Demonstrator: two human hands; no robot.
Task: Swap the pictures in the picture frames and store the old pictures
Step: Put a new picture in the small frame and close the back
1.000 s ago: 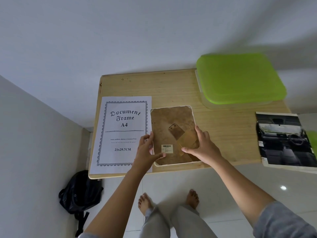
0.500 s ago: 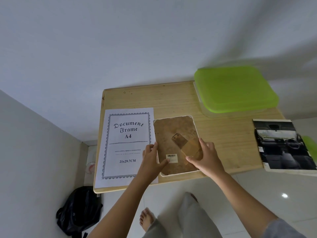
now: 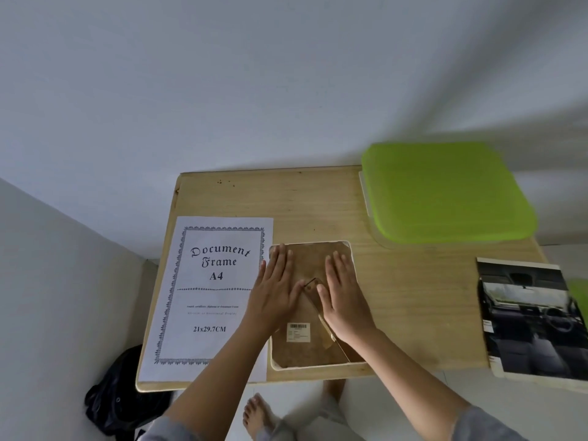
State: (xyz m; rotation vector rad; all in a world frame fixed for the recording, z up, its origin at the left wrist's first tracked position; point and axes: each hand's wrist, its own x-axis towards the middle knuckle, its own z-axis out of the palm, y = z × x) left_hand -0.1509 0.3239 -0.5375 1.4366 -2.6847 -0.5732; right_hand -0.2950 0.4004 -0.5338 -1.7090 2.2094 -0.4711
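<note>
A white picture frame [image 3: 352, 259] lies face down near the table's front edge, its brown backing board [image 3: 305, 348] with a barcode sticker and fold-out stand facing up. My left hand [image 3: 275, 294] lies flat on the board's left half, fingers straight and pointing away from me. My right hand [image 3: 343, 297] lies flat on the right half, thumb beside the stand. To the left of the frame lies a white sheet [image 3: 210, 294] printed "Document Frame A4". A car-interior photo [image 3: 531, 316] lies at the table's right end.
A green-lidded plastic box [image 3: 445, 192] sits at the table's [image 3: 413, 297] back right. A black bag [image 3: 124, 399] lies on the floor under the table's left corner. My bare feet show below the table's front edge. White walls stand behind and to the left.
Both hands left the frame's near edge and slid forward onto the backing board, fingers now flat. The camera moved closer and tilted.
</note>
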